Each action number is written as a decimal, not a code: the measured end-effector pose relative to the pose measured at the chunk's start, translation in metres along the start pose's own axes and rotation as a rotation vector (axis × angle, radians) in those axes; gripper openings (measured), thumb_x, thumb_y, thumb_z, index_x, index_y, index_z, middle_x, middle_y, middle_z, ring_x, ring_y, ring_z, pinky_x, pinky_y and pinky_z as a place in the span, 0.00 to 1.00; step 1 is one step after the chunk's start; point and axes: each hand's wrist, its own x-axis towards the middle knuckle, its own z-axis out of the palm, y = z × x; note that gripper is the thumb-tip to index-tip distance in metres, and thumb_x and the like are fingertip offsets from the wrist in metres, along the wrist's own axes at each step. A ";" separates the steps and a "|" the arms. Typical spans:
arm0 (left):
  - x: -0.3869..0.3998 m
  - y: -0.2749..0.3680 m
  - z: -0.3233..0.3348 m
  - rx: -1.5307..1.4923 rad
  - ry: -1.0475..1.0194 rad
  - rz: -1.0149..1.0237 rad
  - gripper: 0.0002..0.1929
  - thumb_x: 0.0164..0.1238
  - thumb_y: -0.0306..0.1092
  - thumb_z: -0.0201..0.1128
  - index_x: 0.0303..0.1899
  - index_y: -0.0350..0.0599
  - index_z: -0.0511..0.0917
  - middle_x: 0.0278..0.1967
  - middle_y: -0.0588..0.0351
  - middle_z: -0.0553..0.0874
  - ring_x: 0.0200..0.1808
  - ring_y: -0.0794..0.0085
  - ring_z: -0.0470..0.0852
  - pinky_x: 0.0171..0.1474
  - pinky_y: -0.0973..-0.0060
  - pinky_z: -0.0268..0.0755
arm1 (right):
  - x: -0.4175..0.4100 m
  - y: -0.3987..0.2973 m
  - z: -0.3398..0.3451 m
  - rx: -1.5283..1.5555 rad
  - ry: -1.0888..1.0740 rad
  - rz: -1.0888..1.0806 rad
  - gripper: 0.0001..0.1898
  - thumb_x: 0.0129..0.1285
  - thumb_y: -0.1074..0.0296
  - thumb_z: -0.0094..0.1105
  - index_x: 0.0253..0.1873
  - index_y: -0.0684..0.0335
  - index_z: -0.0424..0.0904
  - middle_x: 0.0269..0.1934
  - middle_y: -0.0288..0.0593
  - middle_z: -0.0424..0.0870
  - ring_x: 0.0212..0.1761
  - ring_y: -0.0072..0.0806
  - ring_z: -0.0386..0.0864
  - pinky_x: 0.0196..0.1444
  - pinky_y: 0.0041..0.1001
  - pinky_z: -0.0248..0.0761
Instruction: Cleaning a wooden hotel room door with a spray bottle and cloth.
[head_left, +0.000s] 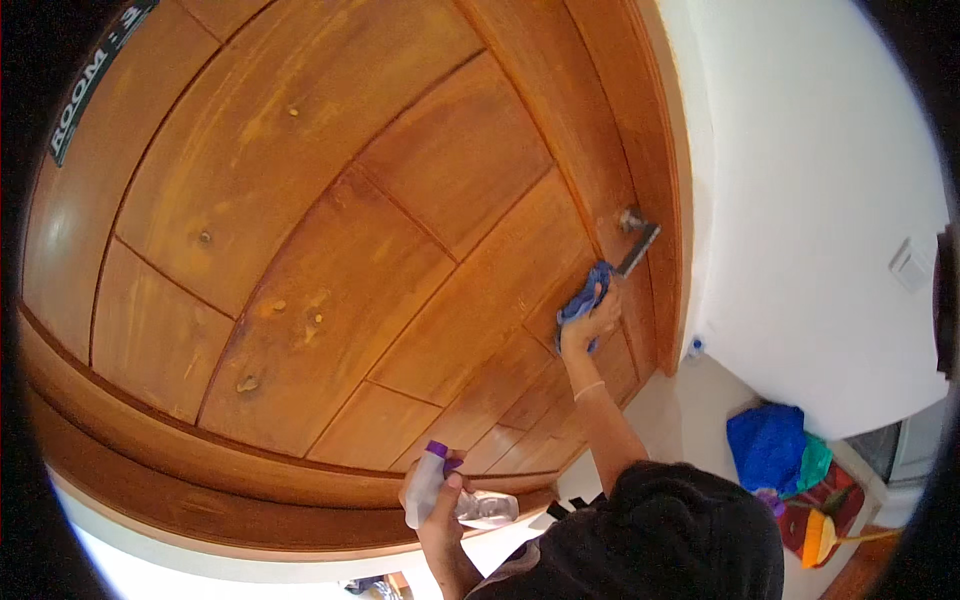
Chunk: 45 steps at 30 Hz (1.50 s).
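Observation:
My right hand (600, 319) presses a crumpled blue cloth (583, 301) against a brown wooden door (405, 292). The cloth lies right beside the metal lever handle (639, 249), near the door's edge. Lower in the view, my left hand (444, 506) grips a spray bottle (487, 508) by its neck. The bottle has a whitish spray head with purple parts and a clear body, tilted sideways. Grooves divide the door's face into panels, and pale streaks and several knot-like spots mark it.
A wooden frame (664, 187) borders the door, beside a white wall (810, 187) with a light switch (909, 264). On the floor at lower right are a blue cloth-like item (765, 448), a green one (816, 461), a red mat (851, 491) and an orange brush (816, 538).

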 end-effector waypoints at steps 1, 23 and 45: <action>-0.001 0.006 0.002 0.007 0.010 0.050 0.20 0.51 0.31 0.65 0.44 0.27 0.76 0.37 0.45 0.82 0.25 0.70 0.78 0.29 0.76 0.71 | 0.000 -0.010 -0.004 -0.014 -0.002 0.011 0.18 0.72 0.60 0.44 0.56 0.65 0.74 0.52 0.54 0.76 0.51 0.48 0.74 0.55 0.40 0.65; -0.007 0.005 -0.007 0.063 0.078 0.042 0.22 0.50 0.30 0.65 0.47 0.27 0.74 0.38 0.41 0.82 0.27 0.68 0.78 0.29 0.75 0.72 | -0.033 0.030 -0.009 0.128 -0.154 -0.157 0.23 0.74 0.54 0.30 0.62 0.63 0.66 0.62 0.53 0.65 0.62 0.47 0.61 0.62 0.44 0.47; -0.019 0.003 -0.029 -0.103 0.252 0.043 0.20 0.50 0.27 0.67 0.46 0.29 0.75 0.38 0.43 0.83 0.31 0.69 0.80 0.30 0.75 0.73 | -0.062 -0.149 -0.047 0.366 -0.246 -0.826 0.17 0.69 0.54 0.45 0.56 0.51 0.77 0.57 0.43 0.73 0.61 0.40 0.65 0.60 0.42 0.47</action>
